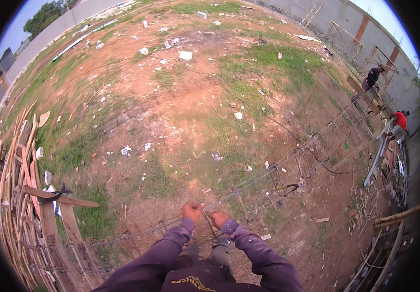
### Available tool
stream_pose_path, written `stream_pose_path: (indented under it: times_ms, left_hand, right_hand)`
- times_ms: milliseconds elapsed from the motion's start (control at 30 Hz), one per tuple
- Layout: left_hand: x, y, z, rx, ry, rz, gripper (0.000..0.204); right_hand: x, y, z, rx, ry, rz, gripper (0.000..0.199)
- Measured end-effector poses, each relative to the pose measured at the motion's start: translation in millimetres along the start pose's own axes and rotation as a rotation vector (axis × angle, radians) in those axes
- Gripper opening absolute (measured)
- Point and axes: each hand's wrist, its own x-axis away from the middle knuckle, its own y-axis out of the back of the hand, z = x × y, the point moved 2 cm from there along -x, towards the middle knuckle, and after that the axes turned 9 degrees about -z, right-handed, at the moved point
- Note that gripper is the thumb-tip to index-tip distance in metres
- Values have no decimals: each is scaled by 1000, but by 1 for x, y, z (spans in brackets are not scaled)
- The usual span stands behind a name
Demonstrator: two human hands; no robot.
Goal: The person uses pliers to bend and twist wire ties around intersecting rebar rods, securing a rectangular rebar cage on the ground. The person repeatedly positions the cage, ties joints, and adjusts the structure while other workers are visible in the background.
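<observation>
A long cage of thin steel rebar point(263, 174) with square stirrups point(301, 163) crosses in front of me, from the lower left to the upper right. At its near middle my left hand point(192, 211) is closed, its fingertips pinched at the top bar. Close beside it, my right hand point(218, 218) is also closed, its fingers at a dark stirrup point(208, 223) slanting down between the hands. Whatever the fingertips pinch is too small to make out. Farther right, a dark tool resembling pincers point(291, 187) rests at the cage.
Bamboo poles point(18, 170) and a wooden plank stand point(60, 197) are at the left. Rubble point(185, 56) lies scattered over grass and dirt. Two other people, one in dark clothes point(373, 78) and one in red point(400, 120), are at the right near a wall. Coiled cord point(368, 204) lies closer.
</observation>
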Motion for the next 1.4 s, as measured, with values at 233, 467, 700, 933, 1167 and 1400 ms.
stream_pose_path:
  times_ms: [233,467,700,933,1167,1400]
  left_hand:
    - [2,17,1,94,-108,181,15]
    - [6,35,-18,94,-297,369,38]
    - [11,24,-24,26,-86,176,32]
    - [8,24,-26,-45,-48,180,31]
    - [16,17,-43,-331,-363,115,28]
    - [15,8,-26,-445,-317,134,23]
  right_hand:
    - [9,18,61,127,-393,-226,21]
    - [-35,42,80,344,46,4,20]
    - [-124,45,28,241,-90,34,23]
    - [-117,47,4,330,-271,6,30]
    - [-107,55,14,288,-142,-61,26]
    - [-143,26,56,397,220,147,22]
